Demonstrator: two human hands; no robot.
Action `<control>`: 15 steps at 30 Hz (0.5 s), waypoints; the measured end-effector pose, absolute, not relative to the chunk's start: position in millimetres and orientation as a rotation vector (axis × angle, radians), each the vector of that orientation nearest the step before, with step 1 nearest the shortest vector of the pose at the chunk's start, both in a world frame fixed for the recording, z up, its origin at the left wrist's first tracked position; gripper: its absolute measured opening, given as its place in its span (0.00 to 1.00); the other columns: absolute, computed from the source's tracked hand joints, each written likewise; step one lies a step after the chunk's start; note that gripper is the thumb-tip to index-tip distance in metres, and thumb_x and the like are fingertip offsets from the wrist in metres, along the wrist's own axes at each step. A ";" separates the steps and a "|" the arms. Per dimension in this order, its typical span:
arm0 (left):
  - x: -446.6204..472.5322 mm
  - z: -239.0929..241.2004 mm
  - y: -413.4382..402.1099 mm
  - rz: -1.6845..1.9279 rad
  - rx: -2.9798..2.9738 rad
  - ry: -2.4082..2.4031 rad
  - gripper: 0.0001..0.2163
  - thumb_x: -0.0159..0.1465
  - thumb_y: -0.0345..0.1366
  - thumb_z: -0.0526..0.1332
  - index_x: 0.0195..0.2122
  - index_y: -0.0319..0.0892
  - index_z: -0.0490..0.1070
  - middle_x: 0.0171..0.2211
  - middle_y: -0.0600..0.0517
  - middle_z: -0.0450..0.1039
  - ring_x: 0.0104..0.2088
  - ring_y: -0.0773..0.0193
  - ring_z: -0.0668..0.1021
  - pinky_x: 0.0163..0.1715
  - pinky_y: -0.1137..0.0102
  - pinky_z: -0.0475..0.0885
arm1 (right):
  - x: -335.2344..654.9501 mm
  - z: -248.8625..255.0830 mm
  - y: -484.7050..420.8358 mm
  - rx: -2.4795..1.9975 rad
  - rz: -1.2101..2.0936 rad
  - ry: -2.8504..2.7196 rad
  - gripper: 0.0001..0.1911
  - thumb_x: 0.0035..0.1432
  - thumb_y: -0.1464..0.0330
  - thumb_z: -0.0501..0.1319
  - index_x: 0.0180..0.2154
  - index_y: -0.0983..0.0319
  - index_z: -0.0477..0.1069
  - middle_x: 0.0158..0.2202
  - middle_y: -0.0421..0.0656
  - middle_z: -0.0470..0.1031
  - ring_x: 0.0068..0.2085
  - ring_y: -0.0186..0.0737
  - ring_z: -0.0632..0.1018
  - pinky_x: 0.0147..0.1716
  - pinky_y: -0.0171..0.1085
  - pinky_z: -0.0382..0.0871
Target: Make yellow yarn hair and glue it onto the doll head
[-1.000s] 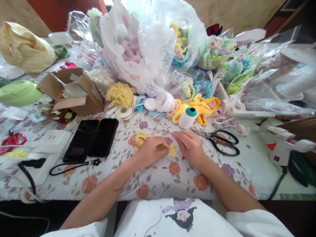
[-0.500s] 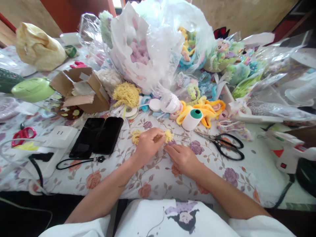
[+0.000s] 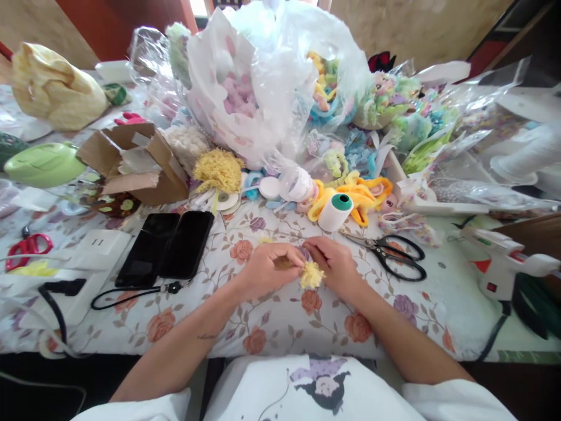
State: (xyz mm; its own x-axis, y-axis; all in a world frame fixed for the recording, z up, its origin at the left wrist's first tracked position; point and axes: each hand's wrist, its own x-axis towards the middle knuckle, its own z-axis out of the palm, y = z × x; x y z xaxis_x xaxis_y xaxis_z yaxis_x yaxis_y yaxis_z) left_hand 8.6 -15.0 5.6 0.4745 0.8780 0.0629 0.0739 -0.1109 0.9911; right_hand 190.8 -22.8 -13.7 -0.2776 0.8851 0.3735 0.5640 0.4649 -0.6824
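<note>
My left hand (image 3: 274, 270) pinches a small tuft of fluffy yellow yarn (image 3: 312, 275) between thumb and fingertips, low over the flowered cloth. Close by on the right, my right hand (image 3: 335, 264) has its fingers curled in next to the tuft; what they hold, if anything, is hidden. Another bit of yellow yarn (image 3: 265, 240) peeps out behind my left hand. Beyond my right hand lie black-handled scissors (image 3: 390, 252), blades apart, and a white thread spool (image 3: 335, 213) with a green core end.
Two black phones (image 3: 166, 248) and a power strip (image 3: 94, 257) lie left. A cardboard box (image 3: 144, 166), a yellow yarn bundle (image 3: 219, 169) and a big plastic bag (image 3: 276, 88) of plush pieces stand behind. A glue gun (image 3: 495, 260) is at right.
The yellow tuft has come toward my body and turned downward. My left hand has shifted right with it, and my right hand's fingers have risen beside it. The view has swung slightly.
</note>
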 end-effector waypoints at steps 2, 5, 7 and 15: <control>7.1 5.7 -12.2 0.972 1.433 0.861 0.03 0.54 0.31 0.64 0.26 0.39 0.71 0.31 0.48 0.77 0.31 0.64 0.78 0.31 0.71 0.72 | 185.4 -15.3 -28.9 -1.189 0.726 -2.024 0.08 0.58 0.74 0.54 0.28 0.61 0.67 0.24 0.39 0.72 0.26 0.35 0.73 0.26 0.33 0.65; 6.5 2.2 -8.5 1.177 1.399 1.017 0.03 0.53 0.32 0.64 0.26 0.40 0.70 0.31 0.49 0.76 0.32 0.65 0.78 0.33 0.71 0.72 | 178.4 -18.5 -38.6 -1.182 0.793 -2.062 0.12 0.60 0.74 0.52 0.26 0.61 0.66 0.21 0.38 0.68 0.23 0.33 0.70 0.24 0.32 0.63; 7.7 -0.9 -8.6 1.240 1.503 1.162 0.02 0.55 0.31 0.62 0.27 0.41 0.70 0.31 0.50 0.76 0.33 0.65 0.77 0.35 0.71 0.72 | 175.7 -20.3 -42.1 -1.127 0.694 -2.152 0.10 0.62 0.75 0.50 0.31 0.62 0.68 0.24 0.40 0.70 0.25 0.35 0.71 0.25 0.33 0.63; 8.2 -10.4 -9.2 1.014 2.142 1.265 0.08 0.62 0.31 0.54 0.28 0.40 0.70 0.32 0.48 0.75 0.34 0.63 0.75 0.37 0.69 0.70 | 181.3 -14.4 -38.4 -0.926 -0.171 -2.455 0.12 0.58 0.78 0.49 0.39 0.69 0.69 0.22 0.43 0.65 0.24 0.39 0.65 0.22 0.37 0.58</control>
